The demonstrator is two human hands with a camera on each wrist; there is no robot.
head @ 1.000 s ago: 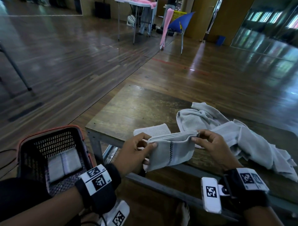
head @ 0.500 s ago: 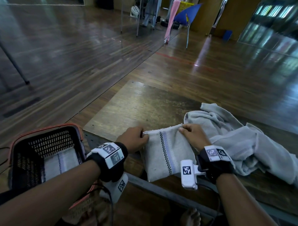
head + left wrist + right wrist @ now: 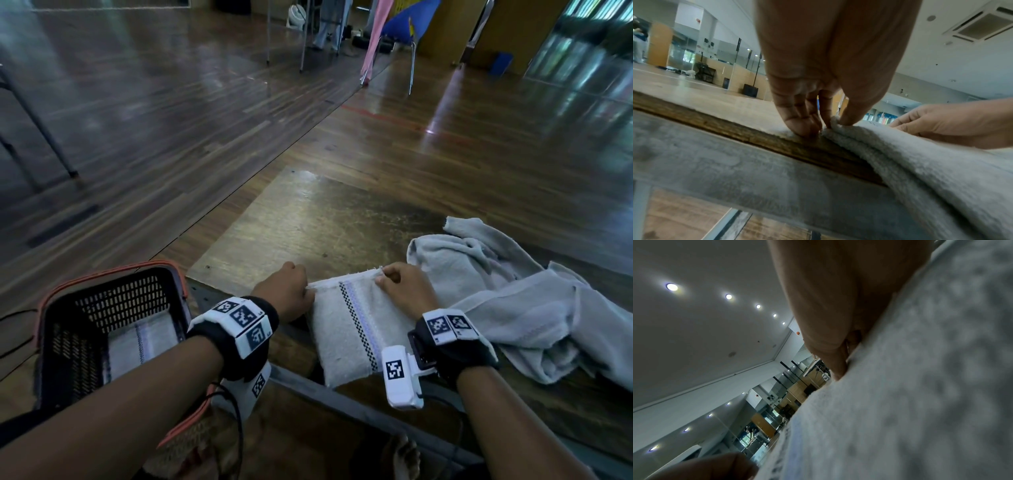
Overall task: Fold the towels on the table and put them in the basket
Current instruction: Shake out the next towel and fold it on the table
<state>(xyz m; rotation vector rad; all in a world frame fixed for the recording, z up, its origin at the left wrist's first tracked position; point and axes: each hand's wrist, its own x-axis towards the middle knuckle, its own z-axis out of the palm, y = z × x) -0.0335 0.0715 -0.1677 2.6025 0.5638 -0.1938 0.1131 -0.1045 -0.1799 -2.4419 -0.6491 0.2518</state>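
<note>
A folded grey towel [image 3: 352,329] with a checked stripe lies at the near edge of the wooden table [image 3: 308,222], its lower part hanging over the edge. My left hand [image 3: 291,291] pinches the towel's far left corner [image 3: 833,125] between thumb and fingers. My right hand [image 3: 399,291] pinches the far right corner and rests on the cloth [image 3: 900,386]. A black basket [image 3: 113,305] with an orange rim stands to the left, below table height, with one folded towel [image 3: 140,346] inside. A crumpled pile of grey towels [image 3: 513,294] lies on the table to the right.
The table has a grey metal frame [image 3: 756,178] along its near edge. Wooden floor surrounds it. Far off stand a blue chair [image 3: 407,24] with a pink cloth and other table legs [image 3: 34,120] at the left. A bare foot [image 3: 404,459] shows under the table.
Both hands have brought the folded towel down from the air onto the table edge. They now hold its far corners flat against the tabletop.
</note>
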